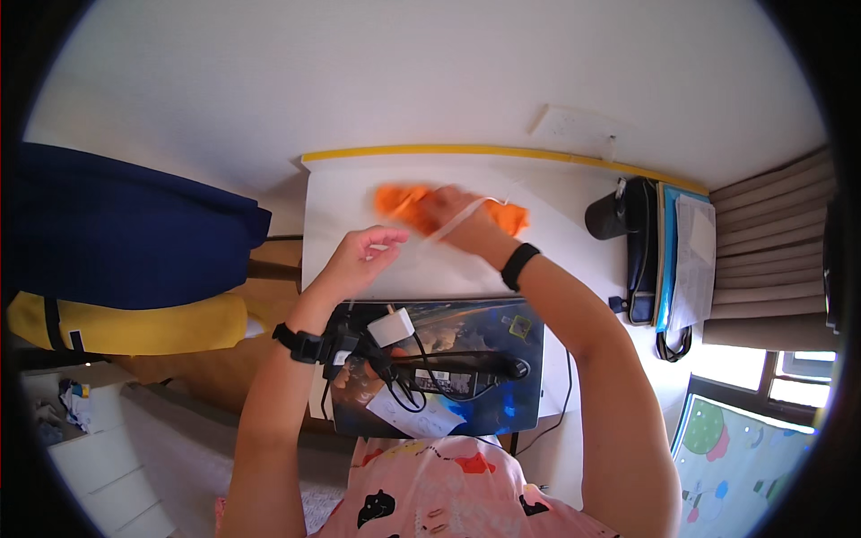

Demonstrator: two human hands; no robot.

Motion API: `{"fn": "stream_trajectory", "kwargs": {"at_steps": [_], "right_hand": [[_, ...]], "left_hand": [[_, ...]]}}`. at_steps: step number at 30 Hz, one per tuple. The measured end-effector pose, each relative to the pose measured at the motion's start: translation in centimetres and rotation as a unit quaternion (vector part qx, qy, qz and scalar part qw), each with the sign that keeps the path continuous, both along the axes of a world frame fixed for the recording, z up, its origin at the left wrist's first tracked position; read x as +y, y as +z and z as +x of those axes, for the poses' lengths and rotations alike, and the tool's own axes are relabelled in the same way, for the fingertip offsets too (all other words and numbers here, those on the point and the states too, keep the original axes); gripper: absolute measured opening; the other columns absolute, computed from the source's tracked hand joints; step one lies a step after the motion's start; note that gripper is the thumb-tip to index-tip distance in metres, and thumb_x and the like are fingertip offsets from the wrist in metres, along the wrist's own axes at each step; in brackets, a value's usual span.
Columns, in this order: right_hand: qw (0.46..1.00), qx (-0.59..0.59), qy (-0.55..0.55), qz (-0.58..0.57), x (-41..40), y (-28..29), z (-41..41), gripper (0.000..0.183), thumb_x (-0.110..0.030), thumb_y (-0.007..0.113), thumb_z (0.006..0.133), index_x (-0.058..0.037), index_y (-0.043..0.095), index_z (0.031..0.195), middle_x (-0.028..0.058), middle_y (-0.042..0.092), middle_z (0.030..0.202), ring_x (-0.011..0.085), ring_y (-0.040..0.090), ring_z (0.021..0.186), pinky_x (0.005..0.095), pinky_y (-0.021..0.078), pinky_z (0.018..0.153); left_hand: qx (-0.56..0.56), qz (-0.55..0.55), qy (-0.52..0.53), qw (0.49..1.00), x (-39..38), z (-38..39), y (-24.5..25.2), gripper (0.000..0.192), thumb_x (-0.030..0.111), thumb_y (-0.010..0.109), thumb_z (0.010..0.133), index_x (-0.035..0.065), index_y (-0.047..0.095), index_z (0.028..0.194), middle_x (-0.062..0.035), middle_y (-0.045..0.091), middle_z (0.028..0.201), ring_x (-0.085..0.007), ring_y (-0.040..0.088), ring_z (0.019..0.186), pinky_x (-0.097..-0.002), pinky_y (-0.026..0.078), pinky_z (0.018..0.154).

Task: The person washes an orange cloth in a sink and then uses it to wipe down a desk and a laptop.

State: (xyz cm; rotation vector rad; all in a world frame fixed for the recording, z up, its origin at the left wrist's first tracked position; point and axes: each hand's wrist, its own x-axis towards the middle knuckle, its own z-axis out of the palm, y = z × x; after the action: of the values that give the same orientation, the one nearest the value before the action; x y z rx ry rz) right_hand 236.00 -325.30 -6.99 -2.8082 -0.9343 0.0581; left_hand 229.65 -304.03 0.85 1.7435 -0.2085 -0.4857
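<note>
An orange cloth (403, 202) lies crumpled on the white tabletop (343, 195) near its far edge. My right hand (457, 212) is on the cloth, blurred by motion; its grip is hard to make out. A thin whitish strap or cord (464, 214) crosses in front of that hand, also blurred. My left hand (366, 255) hovers over the table to the lower left of the cloth, fingers curled and apart, holding nothing. Both wrists wear black bands.
Nearer me, a dark laptop or similar flat panel (484, 410) bears a white charger plug (391, 327), a black power adapter (444, 382), cables and paper (417, 413). At right stand a black cup (604, 216) and folders (693, 262). Dark blue cloth (134, 228) hangs at left.
</note>
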Motion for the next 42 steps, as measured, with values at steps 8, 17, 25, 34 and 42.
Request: {"fn": "stream_trajectory", "kwargs": {"at_steps": [8,17,25,34,42], "right_hand": [[0.986,-0.131,-0.079,0.070,5.6,-2.2,1.8,0.036,-0.013,0.052,0.074,-0.0108,0.052,0.110,0.0089,0.047,0.103,0.0289,0.045,0.097,0.0405,0.0392,0.075],[0.982,-0.131,0.073,0.116,15.1,-3.5,4.6,0.038,-0.025,0.047,0.083,-0.0111,0.047,0.119,0.0040,0.045,0.127,0.0221,0.042,0.107,0.0363,0.0336,0.089],[0.991,-0.080,0.057,0.089,9.4,-2.2,3.8,0.037,-0.029,0.044,0.084,-0.0142,0.048,0.118,0.0022,0.046,0.125,0.0222,0.040,0.111,0.0364,0.0314,0.093],[0.964,0.110,0.238,0.050,3.5,2.0,-4.8,0.052,-0.007,0.044,0.081,-0.0071,0.032,0.131,0.0164,0.024,0.139,0.0338,0.028,0.126,0.0382,0.0240,0.103],[0.976,0.185,0.033,0.111,-7.2,7.3,-10.4,0.044,-0.007,0.052,0.081,-0.0081,0.043,0.124,0.0155,0.036,0.132,0.0313,0.043,0.115,0.0365,0.0373,0.095]], "left_hand": [[-0.070,0.124,0.143,0.979,7.8,-5.9,-0.9,0.022,0.006,0.056,0.081,0.0026,0.059,0.102,-0.0062,0.060,0.097,-0.0137,0.056,0.087,-0.0252,0.045,0.074],[0.010,0.054,0.331,0.942,10.4,-14.1,-4.7,0.016,0.007,0.054,0.084,-0.0001,0.059,0.098,-0.0066,0.060,0.088,-0.0099,0.056,0.075,-0.0210,0.045,0.065],[-0.017,0.140,0.339,0.930,11.0,-14.7,-3.9,0.016,0.006,0.054,0.083,0.0001,0.058,0.097,-0.0084,0.060,0.086,-0.0143,0.058,0.077,-0.0245,0.046,0.067],[-0.248,0.207,-0.014,0.946,7.2,-3.7,-0.8,0.028,-0.004,0.048,0.077,0.0046,0.058,0.102,-0.0126,0.055,0.104,-0.0296,0.052,0.097,-0.0339,0.043,0.083],[-0.126,0.271,-0.174,0.939,4.0,0.4,-4.6,0.032,0.005,0.052,0.078,0.0086,0.057,0.109,-0.0114,0.049,0.115,-0.0302,0.050,0.100,-0.0352,0.041,0.086]]}}
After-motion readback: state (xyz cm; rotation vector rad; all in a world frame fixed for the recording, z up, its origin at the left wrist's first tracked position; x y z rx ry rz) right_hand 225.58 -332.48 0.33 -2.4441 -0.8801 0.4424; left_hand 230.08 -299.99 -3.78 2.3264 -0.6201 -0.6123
